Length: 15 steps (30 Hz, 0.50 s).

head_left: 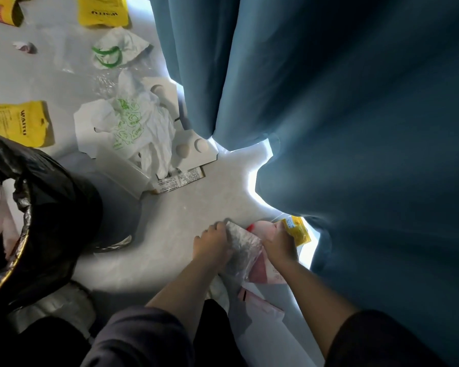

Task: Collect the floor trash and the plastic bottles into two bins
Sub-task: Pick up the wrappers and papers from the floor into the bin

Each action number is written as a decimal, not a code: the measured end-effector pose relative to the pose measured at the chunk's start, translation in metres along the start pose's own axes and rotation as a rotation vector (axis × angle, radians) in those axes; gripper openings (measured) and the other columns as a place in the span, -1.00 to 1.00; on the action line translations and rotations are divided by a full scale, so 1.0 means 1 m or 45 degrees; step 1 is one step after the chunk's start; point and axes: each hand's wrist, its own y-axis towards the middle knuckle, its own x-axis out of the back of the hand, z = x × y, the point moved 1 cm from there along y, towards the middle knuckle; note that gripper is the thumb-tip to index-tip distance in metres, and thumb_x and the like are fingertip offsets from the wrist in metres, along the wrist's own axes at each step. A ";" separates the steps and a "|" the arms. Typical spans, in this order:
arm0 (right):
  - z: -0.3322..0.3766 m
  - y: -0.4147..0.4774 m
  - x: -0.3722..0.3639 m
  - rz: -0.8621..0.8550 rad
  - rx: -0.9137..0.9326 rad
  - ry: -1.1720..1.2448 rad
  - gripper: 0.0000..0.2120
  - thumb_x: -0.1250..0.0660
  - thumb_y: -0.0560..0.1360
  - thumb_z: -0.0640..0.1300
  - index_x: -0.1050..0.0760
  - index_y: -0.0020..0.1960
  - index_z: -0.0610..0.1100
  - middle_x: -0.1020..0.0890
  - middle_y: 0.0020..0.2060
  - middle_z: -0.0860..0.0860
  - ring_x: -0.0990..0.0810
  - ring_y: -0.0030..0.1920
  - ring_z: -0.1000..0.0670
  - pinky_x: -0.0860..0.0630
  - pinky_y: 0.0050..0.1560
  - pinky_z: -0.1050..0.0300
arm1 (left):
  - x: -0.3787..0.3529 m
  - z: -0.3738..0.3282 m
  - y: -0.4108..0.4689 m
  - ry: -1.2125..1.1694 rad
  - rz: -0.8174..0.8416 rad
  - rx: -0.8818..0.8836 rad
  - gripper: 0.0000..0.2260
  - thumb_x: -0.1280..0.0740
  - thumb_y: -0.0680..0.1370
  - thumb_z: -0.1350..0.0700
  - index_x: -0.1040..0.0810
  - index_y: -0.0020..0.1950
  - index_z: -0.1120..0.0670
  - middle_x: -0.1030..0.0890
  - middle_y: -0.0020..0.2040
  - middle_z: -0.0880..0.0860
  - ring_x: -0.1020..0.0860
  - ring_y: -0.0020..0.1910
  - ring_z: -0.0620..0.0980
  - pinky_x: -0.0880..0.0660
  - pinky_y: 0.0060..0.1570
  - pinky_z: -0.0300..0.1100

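Note:
My left hand [213,246] grips a crumpled clear plastic wrapper [243,250] low on the floor by the curtain. My right hand [281,246] holds a pink-and-red packet [263,266] beside it, with a small yellow packet [298,230] just beyond the fingers. A bin lined with a black bag [45,207] stands at the left. More trash lies further up the floor: a white bag with green print [135,125] on flat white cardboard [194,149], another white bag [117,47], and yellow packets [19,123] [102,10].
A heavy blue curtain [342,115] hangs along the right, its hem touching the light floor [196,207]. A small crumpled scrap [24,46] lies at top left. White and pink paper [260,305] lies under my arms.

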 end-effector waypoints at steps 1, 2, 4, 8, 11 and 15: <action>0.002 0.002 0.002 0.024 0.016 -0.011 -0.80 -0.23 0.55 -0.16 -0.38 0.15 -0.19 -0.55 -0.04 -0.10 -0.54 -0.05 -0.08 -0.48 -0.14 0.11 | -0.002 -0.004 0.000 -0.080 -0.014 0.076 -0.50 -0.31 0.53 0.00 -0.22 0.40 0.09 -0.45 0.29 0.09 -0.47 0.24 0.10 -0.39 0.18 -0.01; 0.004 0.002 0.005 0.055 0.035 -0.020 -0.81 -0.22 0.55 -0.18 -0.38 0.14 -0.19 -0.53 -0.06 -0.08 -0.52 -0.06 -0.06 -0.44 -0.17 0.15 | -0.004 -0.008 0.001 -0.138 -0.032 0.141 -0.52 -0.31 0.53 0.00 -0.24 0.37 0.11 -0.47 0.27 0.09 -0.48 0.23 0.10 -0.39 0.17 -0.01; 0.006 0.003 0.009 0.113 0.084 -0.050 -0.84 -0.21 0.55 -0.22 -0.37 0.13 -0.19 -0.49 -0.09 -0.05 -0.48 -0.08 -0.03 -0.35 -0.30 0.24 | -0.006 -0.010 0.003 -0.202 -0.054 0.227 -0.59 -0.30 0.54 0.01 -0.30 0.31 0.12 -0.51 0.22 0.08 -0.50 0.21 0.08 -0.39 0.15 -0.04; 0.008 0.001 0.019 0.175 0.147 -0.007 -0.91 -0.24 0.55 -0.19 -0.31 -0.03 -0.12 -0.43 -0.24 0.03 -0.43 -0.17 -0.01 -0.25 -0.37 0.22 | -0.004 -0.011 0.006 -0.084 -0.075 0.160 -0.76 -0.29 0.53 0.01 -0.52 0.13 0.09 -0.60 0.10 0.06 -0.54 0.13 0.06 -0.40 0.08 -0.06; 0.008 0.001 0.023 0.157 0.167 -0.046 -0.88 -0.26 0.54 -0.18 -0.30 -0.07 -0.11 -0.46 -0.22 -0.02 -0.42 -0.20 -0.02 -0.26 -0.37 0.19 | 0.003 -0.007 0.007 -0.120 -0.133 0.122 -0.85 -0.31 0.53 0.00 -0.57 0.01 0.03 -0.63 0.01 0.02 -0.56 0.05 0.03 -0.40 0.04 -0.07; 0.010 0.003 0.027 0.087 0.165 -0.089 -0.78 -0.23 0.53 -0.19 -0.24 -0.23 -0.06 -0.41 -0.33 0.01 -0.41 -0.25 -0.08 -0.24 -0.38 0.11 | 0.022 0.008 0.010 -0.141 -0.181 0.148 -0.89 -0.30 0.54 0.03 -0.57 -0.03 0.04 -0.64 -0.02 0.06 -0.56 0.03 0.08 -0.42 0.04 -0.09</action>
